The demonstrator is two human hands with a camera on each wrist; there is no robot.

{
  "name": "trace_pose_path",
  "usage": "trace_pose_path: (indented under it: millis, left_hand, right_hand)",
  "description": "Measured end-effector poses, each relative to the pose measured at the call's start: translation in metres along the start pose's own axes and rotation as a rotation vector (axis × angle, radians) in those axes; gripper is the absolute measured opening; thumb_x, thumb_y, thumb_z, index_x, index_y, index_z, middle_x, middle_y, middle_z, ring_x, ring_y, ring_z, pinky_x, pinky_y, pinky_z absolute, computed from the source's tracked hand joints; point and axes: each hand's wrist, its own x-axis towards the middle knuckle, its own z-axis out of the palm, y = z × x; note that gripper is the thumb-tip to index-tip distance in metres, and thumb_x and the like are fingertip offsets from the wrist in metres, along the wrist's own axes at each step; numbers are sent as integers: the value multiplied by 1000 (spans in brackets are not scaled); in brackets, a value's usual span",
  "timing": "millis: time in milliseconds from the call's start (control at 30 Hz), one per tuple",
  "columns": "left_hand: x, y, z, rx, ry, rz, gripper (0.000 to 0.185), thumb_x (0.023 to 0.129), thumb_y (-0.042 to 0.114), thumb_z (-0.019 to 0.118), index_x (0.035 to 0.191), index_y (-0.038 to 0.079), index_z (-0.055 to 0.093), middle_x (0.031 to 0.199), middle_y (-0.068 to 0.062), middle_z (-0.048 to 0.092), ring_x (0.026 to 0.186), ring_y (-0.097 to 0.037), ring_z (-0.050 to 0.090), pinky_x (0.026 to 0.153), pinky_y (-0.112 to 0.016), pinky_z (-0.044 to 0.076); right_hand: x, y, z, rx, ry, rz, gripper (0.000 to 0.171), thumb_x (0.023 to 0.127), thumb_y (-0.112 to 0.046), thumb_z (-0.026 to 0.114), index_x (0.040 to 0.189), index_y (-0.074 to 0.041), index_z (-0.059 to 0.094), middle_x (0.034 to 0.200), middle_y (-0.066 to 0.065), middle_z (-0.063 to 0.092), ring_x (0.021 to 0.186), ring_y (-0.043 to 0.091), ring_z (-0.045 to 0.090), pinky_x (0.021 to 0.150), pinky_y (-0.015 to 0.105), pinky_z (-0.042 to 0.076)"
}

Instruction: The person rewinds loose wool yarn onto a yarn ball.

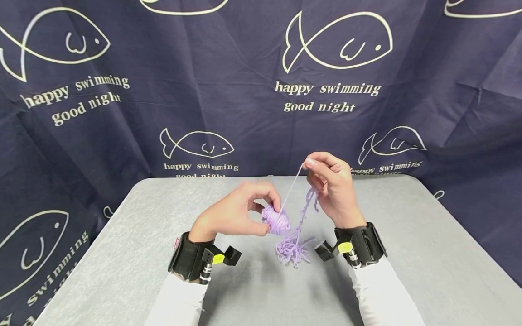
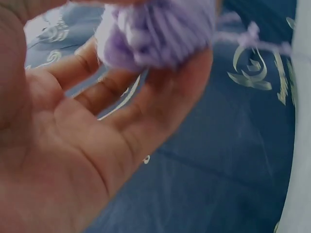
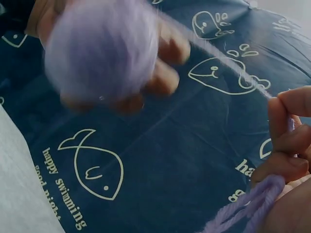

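Head view: from above and behind the hands, facing forward and down over the grey table (image 1: 122, 271) toward the fish-print backdrop (image 1: 244, 68). Left wrist view: very close, looking along the palm at the ball of lilac yarn (image 2: 155, 31). Right wrist view: equally close, facing the same ball (image 3: 99, 51), apparently from below. All three views share ball and backdrop.
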Motion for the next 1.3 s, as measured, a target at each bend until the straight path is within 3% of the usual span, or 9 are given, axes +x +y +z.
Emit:
trace_pose_path:
  millis: [133,233,367,500,800,933,1067,1167,1300]
  left_hand:
    - [-3,5,-3,-196,-29,106,32,70,-11,70,98,3,62,99,-12,57,91,-25,57,73,-35,57]
    - [-3,8,-4,-315,39,198,31,73,-9,73,99,2,61,102,-11,57,95,-25,56,75,-30,54]
    - [2,9,-2,-446,244,321,32,74,-5,78,100,7,63,104,-7,60,96,-21,57,78,-24,52]
    - [6,10,2,-530,487,388,38,70,-13,68,101,10,66,105,-5,63,93,-16,59,80,-22,52]
    - [12,11,5,-639,838,374,41,69,-22,56,99,6,66,103,-8,61,91,-18,62,75,-25,59]
    - [15,8,6,-502,959,383,41,70,-24,64,99,5,66,99,-7,60,89,-17,64,75,-25,59]
    - [17,0,8,-229,1043,328,34,70,-22,71,98,-5,62,100,-6,57,90,-17,62,76,-26,59]
    - [16,-6,10,15,1046,263,33,70,-18,73,99,-10,60,101,-7,56,91,-18,59,74,-27,59]
    - [15,-12,11,288,994,204,31,70,-10,73,98,-4,63,102,-11,58,92,-19,58,72,-27,59]
  right_hand:
    - [2,3,-1,-36,43,-12,25,93,13,58,87,-6,74,77,4,71,46,8,35,46,22,14]
    - [2,6,1,-194,68,-49,19,91,11,65,88,-5,75,73,2,70,46,7,37,43,21,19]
    - [0,11,2,-500,48,-107,4,87,2,76,90,0,75,67,1,64,48,8,40,42,21,29]
    - [-2,16,2,-707,-43,-155,5,87,-3,78,91,-2,77,60,3,55,48,10,40,41,22,29]
    - [-11,19,12,-866,-256,-174,7,86,-4,79,91,-10,77,55,-2,49,44,11,38,37,23,28]
    - [-15,17,19,-885,-323,-184,8,86,-4,79,90,-11,76,55,-5,49,45,11,40,38,24,31]
    - [-17,15,23,-878,-362,-210,10,85,-3,79,89,-12,76,55,-7,49,46,10,40,39,23,31]
    - [-18,13,25,-848,-367,-228,10,84,-3,79,89,-11,76,55,-6,49,46,9,39,38,23,29]
    - [-19,10,27,-801,-353,-239,8,85,-3,78,90,-8,76,55,-4,48,46,10,38,38,23,27]
